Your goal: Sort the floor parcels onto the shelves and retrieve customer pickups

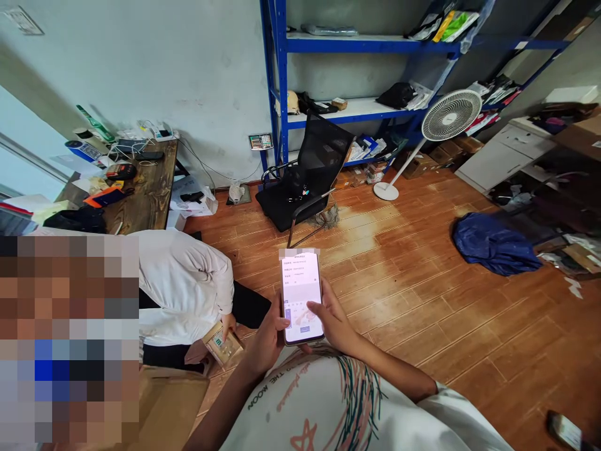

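A smartphone (300,294) with a lit white screen is held upright between my two hands, close in front of my printed white shirt (328,401). Rows of small text fill the upper screen, and a keyboard shows on the lower half. My left hand (270,332) wraps the phone's left edge, its thumb over the lower left of the keyboard. Around the right edge curls my right hand (335,319), with its thumb on the screen near the top of the keyboard. The fingers behind the phone are mostly hidden.
At left, a person in a white sleeve (183,275) holds a small brown package (223,344) beside a cardboard box (173,401). Ahead stand a black office chair (310,175), blue shelving (366,44) and a white fan (451,116). A blue bag (495,244) lies on the floor, right. A cluttered wooden desk (157,188) is left.
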`<state>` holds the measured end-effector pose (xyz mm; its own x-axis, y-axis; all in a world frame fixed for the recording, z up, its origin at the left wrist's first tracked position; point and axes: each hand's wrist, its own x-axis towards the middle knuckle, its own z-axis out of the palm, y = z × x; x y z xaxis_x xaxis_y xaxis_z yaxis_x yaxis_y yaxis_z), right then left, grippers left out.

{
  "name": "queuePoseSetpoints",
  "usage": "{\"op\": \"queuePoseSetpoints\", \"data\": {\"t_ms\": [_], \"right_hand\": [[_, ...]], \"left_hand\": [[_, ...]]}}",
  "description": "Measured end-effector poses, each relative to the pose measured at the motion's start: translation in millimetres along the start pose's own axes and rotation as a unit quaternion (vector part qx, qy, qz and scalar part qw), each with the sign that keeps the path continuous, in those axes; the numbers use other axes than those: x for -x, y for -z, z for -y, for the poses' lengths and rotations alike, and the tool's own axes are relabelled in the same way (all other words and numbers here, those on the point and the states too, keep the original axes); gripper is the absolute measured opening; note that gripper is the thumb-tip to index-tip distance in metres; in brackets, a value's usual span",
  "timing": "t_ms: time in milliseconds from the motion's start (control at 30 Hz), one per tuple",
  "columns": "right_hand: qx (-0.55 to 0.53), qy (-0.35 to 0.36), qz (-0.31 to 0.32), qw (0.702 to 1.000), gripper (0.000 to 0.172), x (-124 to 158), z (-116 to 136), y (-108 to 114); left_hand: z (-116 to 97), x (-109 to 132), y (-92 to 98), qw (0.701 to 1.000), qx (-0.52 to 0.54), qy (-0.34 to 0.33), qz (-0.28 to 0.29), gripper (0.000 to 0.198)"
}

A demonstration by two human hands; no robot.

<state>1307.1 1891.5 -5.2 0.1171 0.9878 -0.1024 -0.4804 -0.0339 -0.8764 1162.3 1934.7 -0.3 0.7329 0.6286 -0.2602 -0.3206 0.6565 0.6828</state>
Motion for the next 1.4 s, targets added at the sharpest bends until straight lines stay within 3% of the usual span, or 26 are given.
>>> {"op": "queuePoseSetpoints", "data": {"t_ms": [300, 400, 567, 800, 933, 1167, 1400], "right_hand": [[-0.044, 0.005, 0.006, 0.999, 0.058, 1.9, 1.2, 0.9], [-0.044, 0.008, 0.010, 0.999, 0.059, 2.7, 1.3, 0.9], [-0.028, 0.004, 0.017, 0.999, 0.056, 3.0, -0.7, 3.8], [0.012, 0.019, 0.040, 0.999, 0.065, 4.8, -1.2, 7.0], [0.016, -0.007, 0.069, 0.997, 0.078, 7.2, -1.7, 9.7], [-0.010, -0.003, 0.115, 0.993, 0.086, 7.1, -4.9, 16.4], [0.017, 0.011, 0.107, 0.994, 0.088, 5.7, -5.1, 14.2]], "left_hand": [[0.4, 1.9, 6.4, 0.999, -0.022, 0.014, 0.022, 0.101], [1.8, 2.3, 4.9, 1.000, -0.015, 0.021, 0.007, 0.099], [4.4, 2.5, 5.5, 0.999, 0.015, 0.000, 0.035, 0.091], [3.7, 1.7, -5.6, 0.998, -0.043, 0.000, -0.054, 0.066], [1.2, -0.2, -14.2, 0.988, -0.093, 0.008, -0.119, 0.067], [1.1, 2.6, -5.2, 0.998, -0.022, -0.001, -0.064, 0.072], [-0.8, 2.4, -8.5, 0.993, -0.070, 0.016, -0.096, 0.079]]}}
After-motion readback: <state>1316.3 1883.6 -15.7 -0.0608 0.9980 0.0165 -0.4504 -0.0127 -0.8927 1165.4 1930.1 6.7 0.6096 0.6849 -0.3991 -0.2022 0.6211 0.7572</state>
